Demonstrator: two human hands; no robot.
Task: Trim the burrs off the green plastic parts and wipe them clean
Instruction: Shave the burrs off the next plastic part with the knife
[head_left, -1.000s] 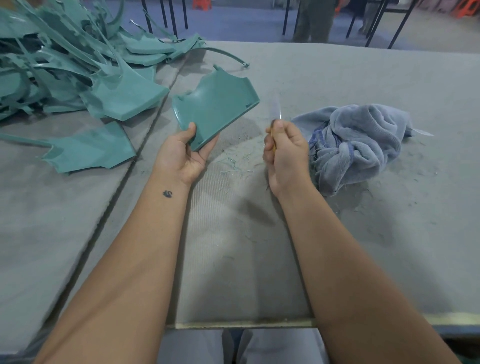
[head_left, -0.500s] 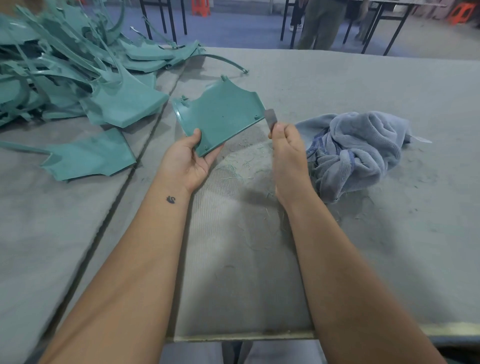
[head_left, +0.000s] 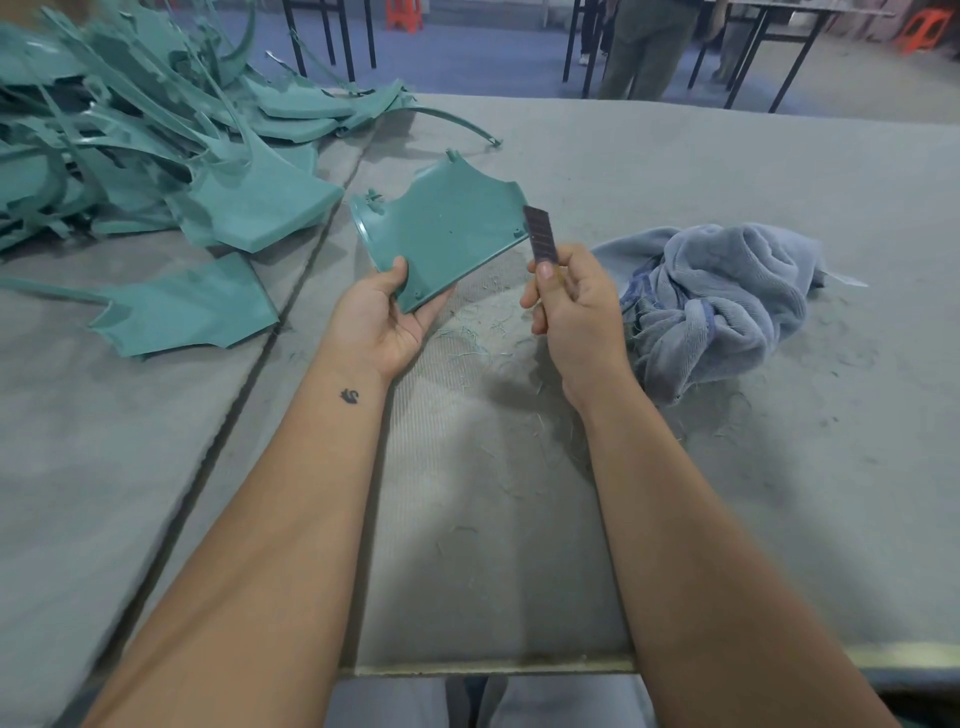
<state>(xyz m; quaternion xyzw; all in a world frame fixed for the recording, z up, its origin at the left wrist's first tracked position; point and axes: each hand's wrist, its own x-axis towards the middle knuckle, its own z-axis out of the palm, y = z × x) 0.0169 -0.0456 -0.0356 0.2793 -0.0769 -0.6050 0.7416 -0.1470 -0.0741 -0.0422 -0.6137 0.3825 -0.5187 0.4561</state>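
Both hands busy — left (head_left: 382, 322) grips green part (head_left: 441, 234), right (head_left: 576, 306) pinches blade (head_left: 540, 231).

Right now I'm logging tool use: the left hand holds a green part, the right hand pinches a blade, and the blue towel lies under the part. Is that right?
Not quite. In the head view the left hand does hold the green part and the right hand pinches the blade, but the blue towel lies on the table beside the right hand, not under the part.
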